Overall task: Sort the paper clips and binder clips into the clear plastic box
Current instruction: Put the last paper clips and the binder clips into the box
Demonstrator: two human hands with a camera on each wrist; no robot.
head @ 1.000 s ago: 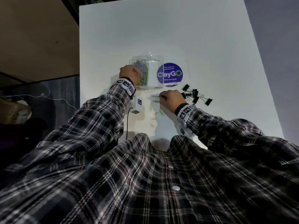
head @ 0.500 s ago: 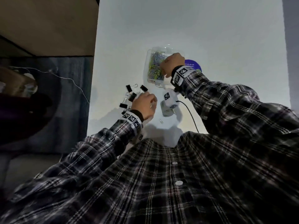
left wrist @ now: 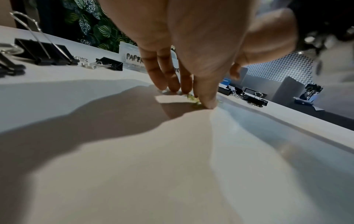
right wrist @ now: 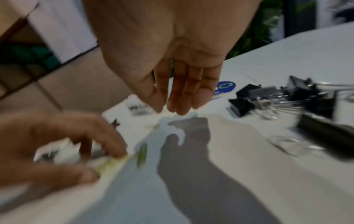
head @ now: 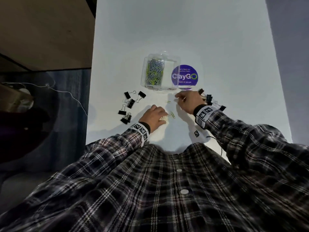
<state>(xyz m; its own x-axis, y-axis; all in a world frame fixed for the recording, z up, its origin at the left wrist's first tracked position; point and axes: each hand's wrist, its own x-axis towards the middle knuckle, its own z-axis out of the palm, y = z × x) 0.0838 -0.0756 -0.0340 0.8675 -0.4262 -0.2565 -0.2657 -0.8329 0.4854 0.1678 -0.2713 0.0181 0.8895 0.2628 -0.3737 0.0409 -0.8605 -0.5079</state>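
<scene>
The clear plastic box (head: 144,76) stands mid-table, its left compartment holding a heap of grey and yellow-green paper clips (head: 153,72). In front of it lie loose yellow-green paper clips (head: 168,102). My left hand (head: 164,117) is down on the table, thumb and fingertips pinching a small bunch of paper clips (left wrist: 193,100). My right hand (head: 179,98) hovers just above the table near the box's front, fingers (right wrist: 180,97) straight and empty. Black binder clips lie in a left group (head: 128,106) and a right group (head: 209,99).
A round purple ClayGO sticker (head: 184,76) sits on the white table (head: 184,30) beside the box. A small white tagged cube with a cable (head: 197,133) lies near the front edge. The table's left edge drops to dark floor close to the left binder clips.
One hand was up at the box in the earlier frames. It has come back down, and both hands are now low on the table by the loose paper clips.
</scene>
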